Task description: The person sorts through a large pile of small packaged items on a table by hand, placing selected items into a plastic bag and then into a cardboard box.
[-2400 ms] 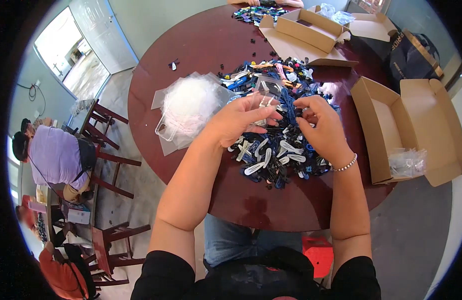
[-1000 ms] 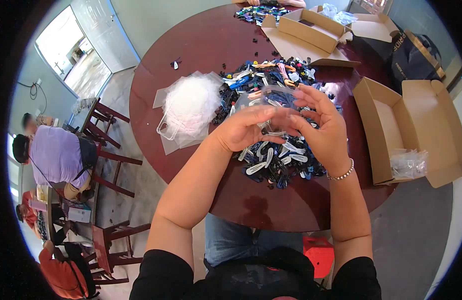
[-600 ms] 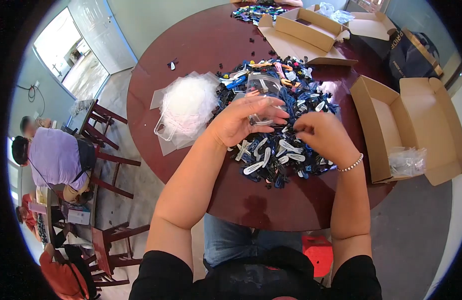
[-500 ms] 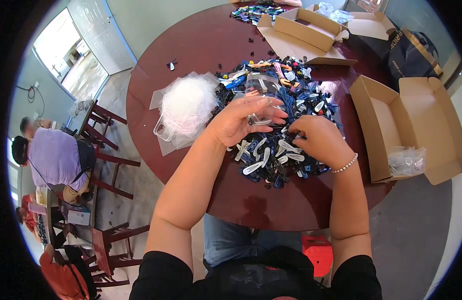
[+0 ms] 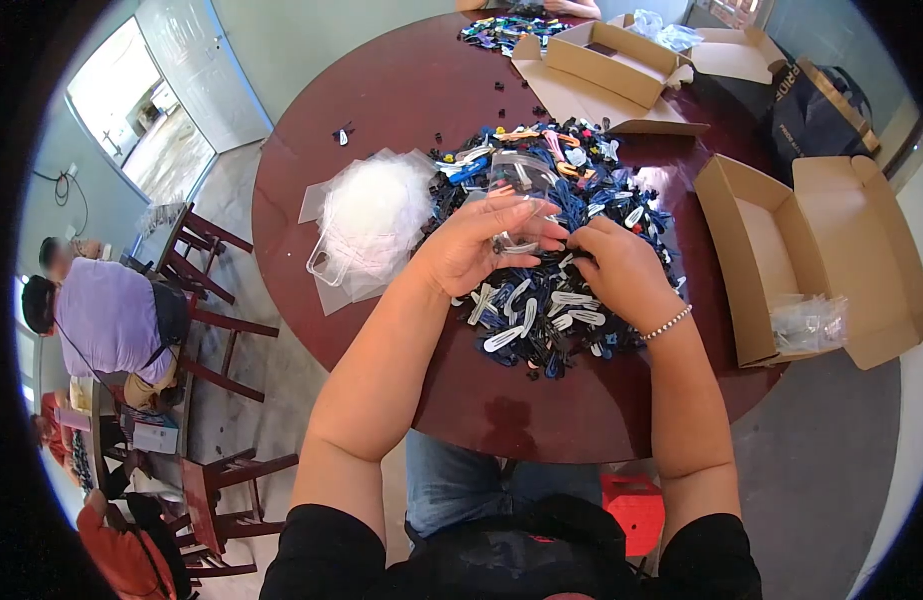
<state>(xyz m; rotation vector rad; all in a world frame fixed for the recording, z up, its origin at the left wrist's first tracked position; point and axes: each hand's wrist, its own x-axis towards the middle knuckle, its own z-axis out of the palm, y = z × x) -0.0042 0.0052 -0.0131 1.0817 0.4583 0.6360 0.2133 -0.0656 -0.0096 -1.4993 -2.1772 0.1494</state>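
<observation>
Left grip [image 5: 482, 245] clamps the clear bag [image 5: 515, 180], long axis twelve-to-six, above the table [image 5: 402, 90]; right grip [image 5: 622, 270], at its four o'clock, digs into the clip pile [image 5: 542, 310], and I cannot tell whether it holds anything.

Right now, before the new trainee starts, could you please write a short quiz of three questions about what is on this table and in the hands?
1. Fill the gap: the stack of clear bags lies on the person's ___ side of the pile of hair clips.
2. True or false: the left hand holds a small clear bag above the pile.
3. Choose one: the right hand is touching A) the stack of clear bags, B) the pile of hair clips, C) nothing at all.

Key: 1 left; 2 true; 3 B.
</observation>
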